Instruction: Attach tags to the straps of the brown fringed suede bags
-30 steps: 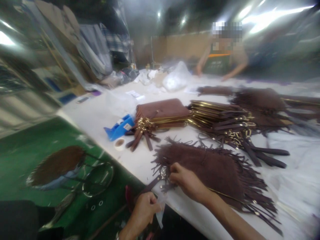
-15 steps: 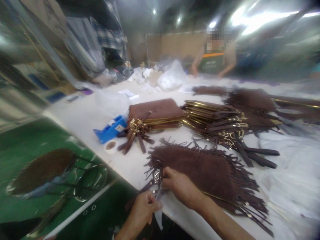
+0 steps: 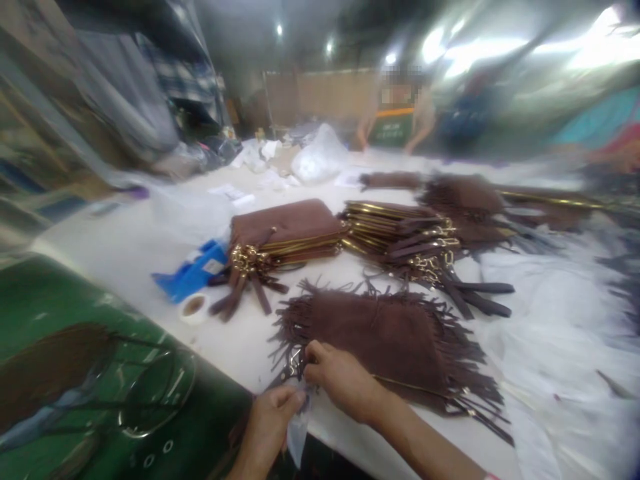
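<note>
Closed grip of the right hand (image 3: pixel 340 381) on the small metal clasp (image 3: pixel 294 363) at the near-left corner of the dark brown fringed suede bag (image 3: pixel 395 333). Pinched grip of the left hand (image 3: pixel 270 417) on a scrap of clear plastic film (image 3: pixel 299 437), just below that clasp. Bag flat on the white desk (image 3: pixel 150 247), long axis running rightward from both hands. Right hand nearer, touching the clasp.
</note>
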Demonstrator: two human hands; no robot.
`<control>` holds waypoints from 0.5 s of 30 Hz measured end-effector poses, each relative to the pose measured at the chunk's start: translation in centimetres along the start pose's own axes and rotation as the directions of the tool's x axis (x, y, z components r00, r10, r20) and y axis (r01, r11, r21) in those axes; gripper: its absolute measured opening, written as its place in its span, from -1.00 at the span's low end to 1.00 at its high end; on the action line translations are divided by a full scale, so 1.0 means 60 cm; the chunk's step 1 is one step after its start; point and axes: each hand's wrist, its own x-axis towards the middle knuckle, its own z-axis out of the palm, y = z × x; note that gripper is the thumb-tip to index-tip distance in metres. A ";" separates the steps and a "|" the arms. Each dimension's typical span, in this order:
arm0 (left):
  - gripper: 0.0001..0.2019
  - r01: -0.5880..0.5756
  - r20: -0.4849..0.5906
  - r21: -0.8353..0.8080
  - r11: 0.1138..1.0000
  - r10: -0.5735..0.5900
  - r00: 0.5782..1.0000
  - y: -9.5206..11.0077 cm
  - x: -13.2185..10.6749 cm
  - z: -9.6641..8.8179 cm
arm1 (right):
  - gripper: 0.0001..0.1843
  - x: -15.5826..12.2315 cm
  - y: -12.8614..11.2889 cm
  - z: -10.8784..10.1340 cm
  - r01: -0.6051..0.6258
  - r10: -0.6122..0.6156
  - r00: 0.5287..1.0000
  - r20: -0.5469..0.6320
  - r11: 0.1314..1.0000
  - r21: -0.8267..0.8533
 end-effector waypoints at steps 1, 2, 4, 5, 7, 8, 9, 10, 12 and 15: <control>-0.53 0.004 -0.010 -0.002 1.000 -0.004 1.000 0.000 0.003 0.002 | -0.86 -0.005 0.000 -0.001 -0.027 0.027 0.999 -0.022 0.999 0.035; -0.51 0.011 -0.018 -0.005 1.000 -0.011 1.000 -0.001 0.006 0.003 | -0.82 -0.009 0.001 -0.001 -0.074 0.077 0.996 -0.047 0.995 0.071; -0.47 0.023 -0.031 -0.011 1.000 -0.023 0.999 -0.003 0.012 0.005 | -0.70 -0.018 0.004 0.003 -0.202 0.214 0.973 -0.084 0.971 0.131; -0.44 0.026 -0.036 -0.017 1.000 -0.026 0.999 -0.005 0.015 0.005 | -0.65 -0.022 0.006 0.005 -0.259 0.274 0.957 -0.093 0.955 0.147; -0.37 0.029 -0.049 -0.044 0.999 -0.031 0.998 -0.005 0.019 0.004 | -0.63 -0.026 0.008 0.011 -0.320 0.337 0.936 -0.101 0.935 0.152; -0.35 0.027 -0.057 -0.061 0.998 -0.030 0.998 -0.004 0.020 0.003 | -0.64 -0.027 0.008 0.014 -0.329 0.345 0.933 -0.104 0.933 0.149; -0.35 0.024 -0.062 -0.075 0.997 -0.029 0.998 -0.001 0.021 0.003 | -0.67 -0.027 0.007 0.017 -0.335 0.351 0.930 -0.108 0.932 0.141; -0.37 0.019 -0.067 -0.088 0.996 -0.025 0.997 0.003 0.021 0.002 | -0.69 -0.027 0.006 0.019 -0.344 0.359 0.926 -0.114 0.929 0.136; -0.44 0.011 -0.064 -0.110 0.994 -0.018 0.998 0.016 0.021 0.000 | -0.74 -0.028 0.001 0.022 -0.362 0.378 0.918 -0.120 0.922 0.139; -0.52 0.018 -0.049 -0.112 0.994 -0.024 0.999 0.038 0.019 0.000 | -0.76 -0.031 -0.005 0.026 -0.371 0.399 0.908 -0.130 0.908 0.196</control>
